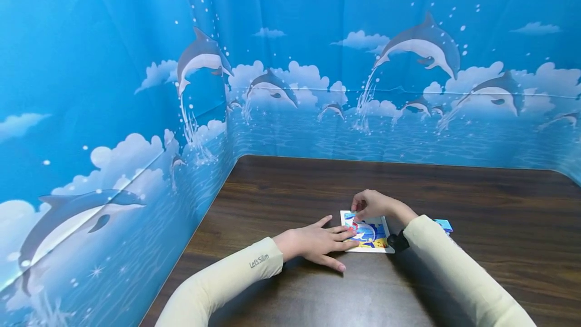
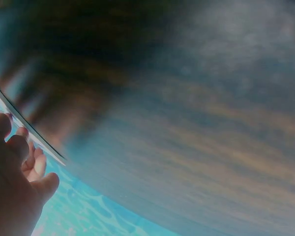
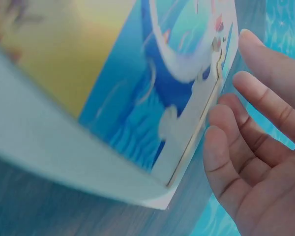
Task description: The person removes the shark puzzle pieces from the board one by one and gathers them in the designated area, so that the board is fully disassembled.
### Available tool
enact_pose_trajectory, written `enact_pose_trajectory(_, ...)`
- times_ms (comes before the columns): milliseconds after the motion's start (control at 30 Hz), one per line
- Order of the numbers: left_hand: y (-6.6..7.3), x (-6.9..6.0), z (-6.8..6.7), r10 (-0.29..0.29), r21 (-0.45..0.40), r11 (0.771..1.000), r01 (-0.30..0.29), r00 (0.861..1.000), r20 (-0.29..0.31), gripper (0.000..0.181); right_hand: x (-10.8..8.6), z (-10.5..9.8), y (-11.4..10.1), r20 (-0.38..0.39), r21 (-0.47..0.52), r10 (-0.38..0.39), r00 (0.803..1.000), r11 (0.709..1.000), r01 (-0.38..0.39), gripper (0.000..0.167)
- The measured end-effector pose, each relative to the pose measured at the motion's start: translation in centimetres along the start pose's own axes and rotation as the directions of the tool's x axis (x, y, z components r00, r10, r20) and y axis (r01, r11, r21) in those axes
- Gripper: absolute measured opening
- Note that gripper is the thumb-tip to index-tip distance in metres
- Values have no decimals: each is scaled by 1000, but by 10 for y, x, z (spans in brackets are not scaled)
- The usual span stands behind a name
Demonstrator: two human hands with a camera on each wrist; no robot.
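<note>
A picture puzzle [image 1: 380,249] with a white border lies on the table, printed in blue and yellow. My left hand [image 1: 323,242] rests on its left part with fingers spread. The right hand [image 1: 374,203] bends over the far edge, its thumb and forefinger pinching a small blue puzzle piece [image 1: 350,217] near the far left corner. In the right wrist view, the curved right fingers [image 3: 221,147] reach along the border, beside a pale bare gap in the picture [image 3: 184,140]. The left wrist view shows the board's edge [image 2: 34,130] beyond the left hand [image 2: 12,179].
More blue pieces [image 1: 444,225] lie on the table, partly behind the right forearm. The dark wood table [image 1: 290,180] is bounded at the back and left by a blue curtain [image 1: 290,130] printed with dolphins.
</note>
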State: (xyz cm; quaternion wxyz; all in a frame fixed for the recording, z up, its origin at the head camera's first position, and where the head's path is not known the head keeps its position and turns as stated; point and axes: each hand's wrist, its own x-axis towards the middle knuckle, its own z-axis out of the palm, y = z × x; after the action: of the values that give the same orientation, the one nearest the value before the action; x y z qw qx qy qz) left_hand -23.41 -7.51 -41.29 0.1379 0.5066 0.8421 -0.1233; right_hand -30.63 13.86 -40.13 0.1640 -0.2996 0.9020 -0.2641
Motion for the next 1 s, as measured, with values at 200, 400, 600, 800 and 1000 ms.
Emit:
enact_pose_trajectory(200,-1,-2,0,14,4,1000,-14,1000,1,69,6,4,-5,0,0,10,1000,1000,-10,16)
enact_pose_trajectory(400,-1,-2,1,16,-2,1000,-16,1000,13,70,10,7,-8,5,-12,0,1000,1000,0,18)
enact_pose_trajectory(600,-1,-2,0,6,2,1000,-6,1000,26,70,13,9,-11,5,-44,-10,1000,999,10,20)
enact_pose_trajectory(800,0,-2,0,10,21,1000,-11,1000,21,70,15,10,-15,23,-56,34,999,998,-33,21)
enact_pose_trajectory(1000,0,-2,-1,6,33,999,-7,1000,28,71,18,9,-18,43,-89,63,997,994,-59,21)
